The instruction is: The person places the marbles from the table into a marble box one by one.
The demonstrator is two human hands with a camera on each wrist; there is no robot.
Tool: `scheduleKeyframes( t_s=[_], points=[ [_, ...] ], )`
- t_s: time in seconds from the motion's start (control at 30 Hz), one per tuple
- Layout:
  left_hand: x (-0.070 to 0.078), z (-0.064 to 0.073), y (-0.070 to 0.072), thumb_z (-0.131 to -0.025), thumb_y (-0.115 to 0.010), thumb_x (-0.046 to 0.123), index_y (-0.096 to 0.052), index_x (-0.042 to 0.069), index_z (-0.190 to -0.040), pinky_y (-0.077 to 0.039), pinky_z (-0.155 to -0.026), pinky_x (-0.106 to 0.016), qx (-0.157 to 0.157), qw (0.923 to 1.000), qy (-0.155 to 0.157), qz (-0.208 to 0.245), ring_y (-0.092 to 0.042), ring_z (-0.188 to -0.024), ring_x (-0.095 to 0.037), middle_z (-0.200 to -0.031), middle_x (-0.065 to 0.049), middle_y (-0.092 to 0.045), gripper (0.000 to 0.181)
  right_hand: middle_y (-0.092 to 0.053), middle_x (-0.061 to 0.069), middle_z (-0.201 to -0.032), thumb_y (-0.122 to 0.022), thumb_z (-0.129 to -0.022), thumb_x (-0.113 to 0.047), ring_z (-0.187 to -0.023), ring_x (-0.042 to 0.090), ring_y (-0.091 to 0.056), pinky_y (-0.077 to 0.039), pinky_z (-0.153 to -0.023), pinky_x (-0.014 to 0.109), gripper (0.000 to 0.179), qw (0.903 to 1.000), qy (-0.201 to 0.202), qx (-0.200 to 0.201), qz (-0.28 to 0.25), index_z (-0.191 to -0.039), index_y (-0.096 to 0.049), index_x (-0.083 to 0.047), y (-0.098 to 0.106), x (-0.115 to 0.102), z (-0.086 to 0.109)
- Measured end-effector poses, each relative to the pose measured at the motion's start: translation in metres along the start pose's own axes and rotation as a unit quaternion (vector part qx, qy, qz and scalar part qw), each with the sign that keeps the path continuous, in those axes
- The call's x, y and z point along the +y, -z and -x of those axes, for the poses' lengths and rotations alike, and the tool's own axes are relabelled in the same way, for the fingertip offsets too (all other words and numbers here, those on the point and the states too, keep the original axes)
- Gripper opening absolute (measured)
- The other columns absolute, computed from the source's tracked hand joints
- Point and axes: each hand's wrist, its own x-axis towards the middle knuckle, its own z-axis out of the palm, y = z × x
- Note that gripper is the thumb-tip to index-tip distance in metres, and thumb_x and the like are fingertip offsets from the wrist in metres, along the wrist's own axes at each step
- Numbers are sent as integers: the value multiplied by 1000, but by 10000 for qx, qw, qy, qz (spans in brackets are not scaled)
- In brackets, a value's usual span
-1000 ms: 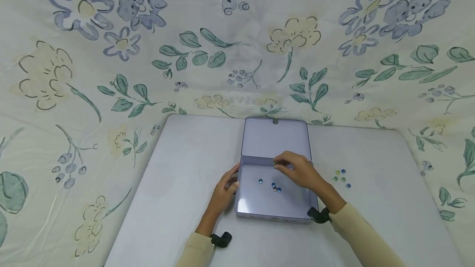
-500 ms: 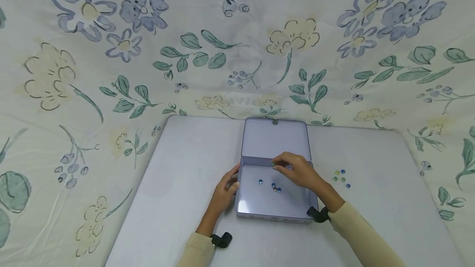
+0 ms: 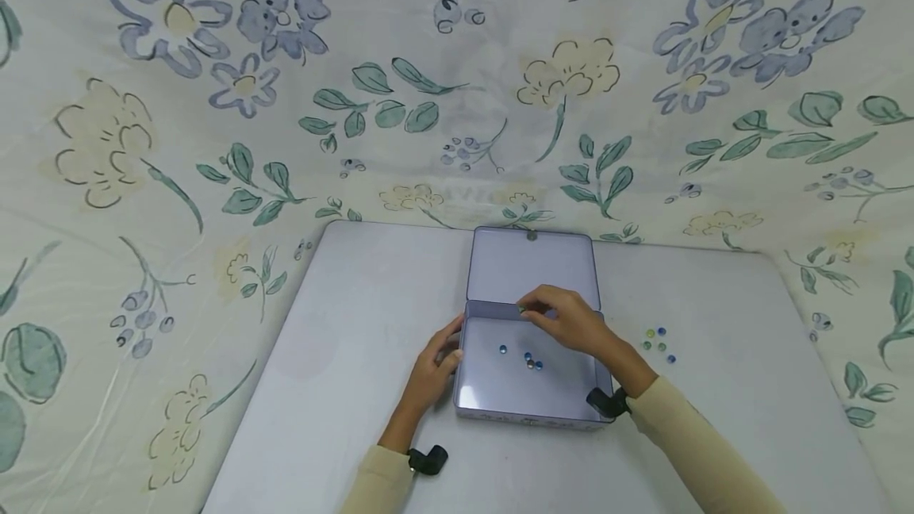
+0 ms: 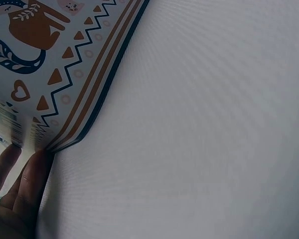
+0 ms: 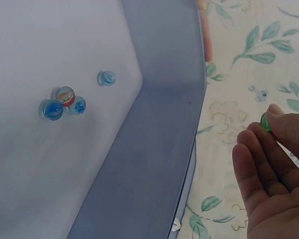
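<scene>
A hinged tin box (image 3: 493,391) stands with its lid (image 3: 531,268) swung back. My right hand (image 3: 574,325) is raised over the box's back part and pinches a green glass marble (image 5: 264,122) between thumb and index finger. On the box floor, two blue marbles and one with orange swirls (image 5: 66,96) lie clustered, with a light blue marble (image 5: 107,78) apart from them. My left hand (image 3: 432,367) rests against the box's left side. In the left wrist view its extended fingers (image 4: 34,177) touch the box's patterned outer surface (image 4: 60,64).
Right of the box, several loose marbles (image 3: 662,347) in blue, green and yellow lie on the white table (image 3: 371,292). A floral cloth (image 3: 428,62) hangs behind the table's far edge. Dark camera mounts (image 3: 428,461) are on both wrists.
My right hand has shifted slightly left and up over the box with the green marble. My left hand and the marbles inside the box stay as they were.
</scene>
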Motion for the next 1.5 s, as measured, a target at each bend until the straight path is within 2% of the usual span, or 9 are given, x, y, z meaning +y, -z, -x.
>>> scheduleKeyframes(
  t_s=[0.23, 0.37, 0.53, 0.77, 0.9, 1.03, 1.2, 1.33, 1.5],
  points=[
    [4, 0, -2, -99, -53, 14, -42, 31, -152, -58, -86, -51, 96, 9999, 101, -43, -57, -126, -37, -154, -5, -47, 56, -72, 2, -100, -69, -92, -8, -92, 14, -67, -60, -81, 32, 20, 9999, -45, -152, -24, -111, -70, -3, -4, 2, -2],
    [18, 3, -1, -99, -51, 11, -42, 25, -152, -58, -87, -53, 103, 9997, 185, -110, -57, -126, -40, -153, -10, -47, 56, -72, 2, -100, -70, -92, -8, -90, 14, -67, -59, -80, 30, 20, 9998, 81, -157, 5, -111, -70, -2, -6, 3, -4],
    [41, 9, 4, -99, -52, 10, -44, 20, -152, -59, -86, -52, 13, 10000, 83, -13, -57, -125, -42, -152, -14, -48, 55, -71, 2, -99, -70, -92, -9, -90, 13, -67, -59, -80, 28, 20, 9997, 101, -236, 19, -111, -70, -3, -9, 3, -7],
    [49, 10, 8, -99, -52, 10, -42, 19, -153, -60, -86, -48, -97, 9999, 51, -117, -57, -126, -42, -153, -14, -47, 55, -72, 3, -99, -70, -92, -9, -88, 13, -67, -58, -79, 23, 19, 9985, 401, -366, 79, -110, -70, -2, -16, 4, -10],
    [43, 7, 7, -100, -51, 9, -41, 18, -153, -60, -86, -47, -146, 9997, 92, -185, -58, -125, -41, -153, -14, -47, 55, -71, 3, -99, -70, -92, -10, -89, 12, -66, -57, -79, 21, 19, 9982, 368, -465, 65, -110, -70, -3, -18, 4, -11],
    [23, 3, 2, -100, -51, 9, -40, 20, -154, -59, -85, -50, -48, 9998, 111, -139, -58, -125, -42, -154, -13, -46, 56, -71, 3, -101, -69, -93, -11, -90, 12, -66, -57, -79, 21, 19, 9978, 227, -624, 44, -111, -70, -4, -20, 4, -11],
    [3, 0, -2, -99, -53, 14, -42, 29, -153, -59, -85, -51, 32, 10000, 81, -44, -57, -127, -40, -154, -8, -47, 57, -71, 1, -102, -69, -93, -12, -91, 10, -66, -57, -80, 20, 21, 9967, 69, -796, 143, -112, -70, -4, -27, 7, -11],
    [-2, -1, -1, -99, -54, 18, -42, 35, -151, -60, -83, -47, -1, 10000, 40, -7, -57, -127, -38, -154, -5, -47, 57, -71, 1, -103, -69, -93, -11, -92, 11, -66, -57, -81, 21, 21, 9958, 106, -889, 187, -113, -70, -3, -32, 7, -11],
    [-2, -1, 0, -99, -53, 19, -41, 40, -151, -61, -82, -42, -24, 10000, 41, -82, -57, -126, -37, -154, -3, -47, 57, -71, 2, -103, -69, -93, -13, -91, 11, -66, -57, -80, 21, 22, 9949, 153, -959, 284, -113, -70, -3, -37, 8, -11]
  ],
)
